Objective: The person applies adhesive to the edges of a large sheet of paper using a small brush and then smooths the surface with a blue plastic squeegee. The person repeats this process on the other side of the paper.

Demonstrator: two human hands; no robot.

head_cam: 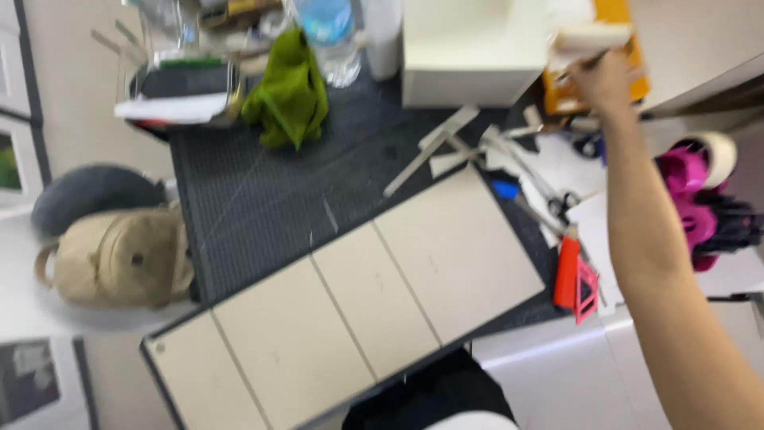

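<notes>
The person's right hand (602, 78) reaches to the desk's far right, closed around a pale roll (590, 37) held above an orange box (567, 95). The left hand is out of view. The outstretched arm could brush the scissors (557, 199) or red cutter (567, 273) lying below it.

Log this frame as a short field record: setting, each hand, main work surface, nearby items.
setting: cluttered desk seen from above, image blurred
right hand: raised at the far right, gripping a pale roll
left hand: not in view
work surface: dark cutting mat with a long beige board scored into panels
nearby: green cloth, water bottle, white box, scissors, red cutter, tan bag
</notes>
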